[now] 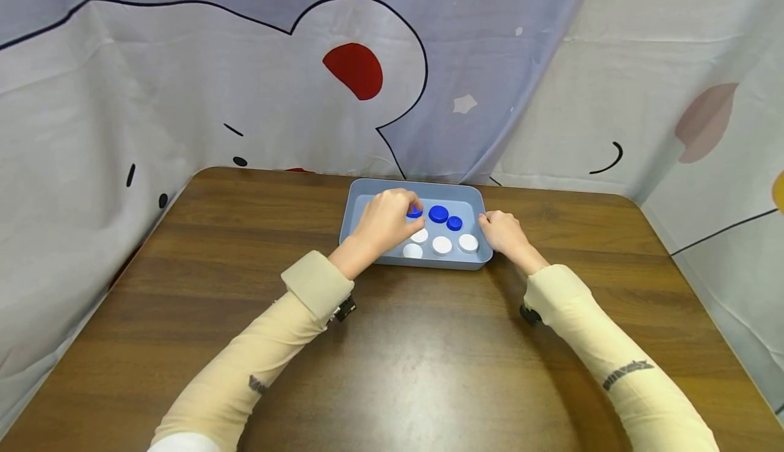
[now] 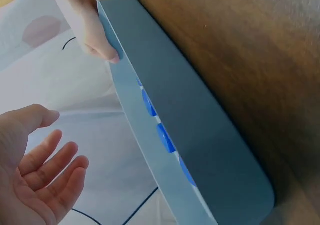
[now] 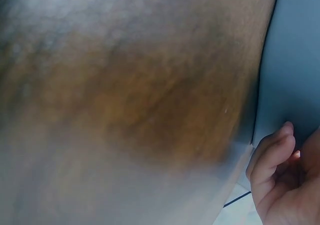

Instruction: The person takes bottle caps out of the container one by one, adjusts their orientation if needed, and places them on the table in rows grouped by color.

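OK, on my feed: blue-grey plastic tray point(image 1: 441, 263) sits flat on the wood-grain table point(image 1: 392, 363), printed curtain point(image 1: 245, 91) hanging just behind it. My L hand point(image 1: 387, 219) is over the tray's L half, thumb & fingers apart in a loose curve, nothing in the grasp; L wrist view shows clear space betw. them. R hand point(image 1: 503, 233) has the tray's R rim, thumb over the edge, fingers curled agst the outer wall, so that's a grip on the tray itself.

Inside the tray I count 3 blue caps along the mid/far part: one point(image 1: 414, 213) partly hidden behind L fingers, a big one point(image 1: 438, 214) near the tray's middle, a small one point(image 1: 454, 223) just R of it. Nearer the tray's front wall, 4 white caps point(image 1: 442, 246), one close by L thumb. Cream sleeves point(image 1: 631, 370) come in from the tray's near side, w/ a L wrist cam point(image 1: 346, 308) & R wrist cam point(image 1: 530, 314) poking out below the cuffs. R wrist view's mostly blurred tabletop L of the tray wall.
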### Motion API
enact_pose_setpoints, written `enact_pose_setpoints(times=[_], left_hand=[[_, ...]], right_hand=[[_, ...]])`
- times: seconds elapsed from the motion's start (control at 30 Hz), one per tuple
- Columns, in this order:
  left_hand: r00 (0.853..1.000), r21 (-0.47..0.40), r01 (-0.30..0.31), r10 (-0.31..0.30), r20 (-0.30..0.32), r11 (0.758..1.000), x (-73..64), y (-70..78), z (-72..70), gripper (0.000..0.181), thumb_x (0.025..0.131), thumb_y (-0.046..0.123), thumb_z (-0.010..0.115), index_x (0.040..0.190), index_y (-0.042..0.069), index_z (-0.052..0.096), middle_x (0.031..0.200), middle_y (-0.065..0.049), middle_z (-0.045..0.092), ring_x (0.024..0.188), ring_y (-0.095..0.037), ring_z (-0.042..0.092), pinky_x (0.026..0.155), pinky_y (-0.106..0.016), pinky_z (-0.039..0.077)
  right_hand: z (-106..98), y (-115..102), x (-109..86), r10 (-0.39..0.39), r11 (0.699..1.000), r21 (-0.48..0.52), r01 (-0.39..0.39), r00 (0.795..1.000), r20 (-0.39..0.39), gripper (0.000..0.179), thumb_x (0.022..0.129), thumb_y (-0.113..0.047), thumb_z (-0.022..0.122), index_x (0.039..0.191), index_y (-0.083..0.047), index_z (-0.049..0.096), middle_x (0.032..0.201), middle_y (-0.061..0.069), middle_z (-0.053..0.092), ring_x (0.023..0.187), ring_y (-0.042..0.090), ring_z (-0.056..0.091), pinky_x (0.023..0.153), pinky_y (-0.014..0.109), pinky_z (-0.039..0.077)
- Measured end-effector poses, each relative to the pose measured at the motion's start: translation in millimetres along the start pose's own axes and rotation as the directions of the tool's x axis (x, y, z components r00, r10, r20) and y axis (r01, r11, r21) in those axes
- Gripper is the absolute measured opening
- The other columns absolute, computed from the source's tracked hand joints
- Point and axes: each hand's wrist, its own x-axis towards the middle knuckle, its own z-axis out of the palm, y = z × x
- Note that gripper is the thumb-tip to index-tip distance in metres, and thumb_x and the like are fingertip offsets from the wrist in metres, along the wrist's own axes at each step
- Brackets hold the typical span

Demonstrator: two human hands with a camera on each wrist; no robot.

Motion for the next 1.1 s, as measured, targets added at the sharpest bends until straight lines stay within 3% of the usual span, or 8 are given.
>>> enact_pose_setpoints(times=[0.37, 0.67, 0.9, 1.1], left_hand=[[0.999, 0.053, -0.013, 0.011, 0.041, 0.998, 12.5, -4.0, -0.8, 0.021, 0.084, 0.021, 0.067, 0.098, 0.008, 0.073, 0.090, -0.006, 0.071, 0.079, -0.019, 0.064, 0.067, -0.033, 0.053], [0.995, 0.116, -0.019, 0.007, 0.099, 0.993, 28.1, -9.5, -0.4, 0.024, 0.082, 0.021, 0.067, 0.102, 0.010, 0.074, 0.098, -0.004, 0.073, 0.090, -0.023, 0.067, 0.074, -0.039, 0.055], [0.991, 0.145, -0.030, 0.010, 0.134, 0.989, 37.5, -10.4, 0.0, 0.024, 0.082, 0.023, 0.068, 0.102, 0.010, 0.073, 0.102, -0.005, 0.073, 0.095, -0.025, 0.067, 0.078, -0.039, 0.055], [0.984, 0.157, -0.023, -0.005, 0.181, 0.987, 45.2, -11.8, 1.4, 0.026, 0.083, 0.026, 0.069, 0.104, 0.010, 0.073, 0.106, -0.004, 0.072, 0.096, -0.025, 0.068, 0.079, -0.039, 0.055]], right_hand=[[1, 0, 1.3, 0.007, 1.000, -0.011, -0.007, 1.000, 0.022, 0.039, 0.100, -0.026, 0.034, 0.075, -0.005, 0.055, 0.079, 0.018, 0.061, 0.081, 0.033, 0.058, 0.072, 0.043, 0.045], [1, -4, -1.6, 0.009, 1.000, -0.012, -0.008, 1.000, 0.023, 0.040, 0.100, -0.027, 0.034, 0.081, -0.003, 0.060, 0.091, 0.022, 0.063, 0.086, 0.035, 0.057, 0.079, 0.047, 0.046], [0, -7, -3.5, 0.004, 1.000, -0.018, -0.003, 1.000, 0.010, 0.039, 0.100, -0.025, 0.035, 0.078, -0.003, 0.059, 0.087, 0.022, 0.064, 0.085, 0.036, 0.059, 0.078, 0.048, 0.047], [1, -7, -4.8, -0.011, 1.000, -0.027, 0.011, 1.000, 0.008, 0.041, 0.100, -0.026, 0.033, 0.083, -0.001, 0.062, 0.095, 0.023, 0.065, 0.090, 0.039, 0.060, 0.082, 0.051, 0.046]])
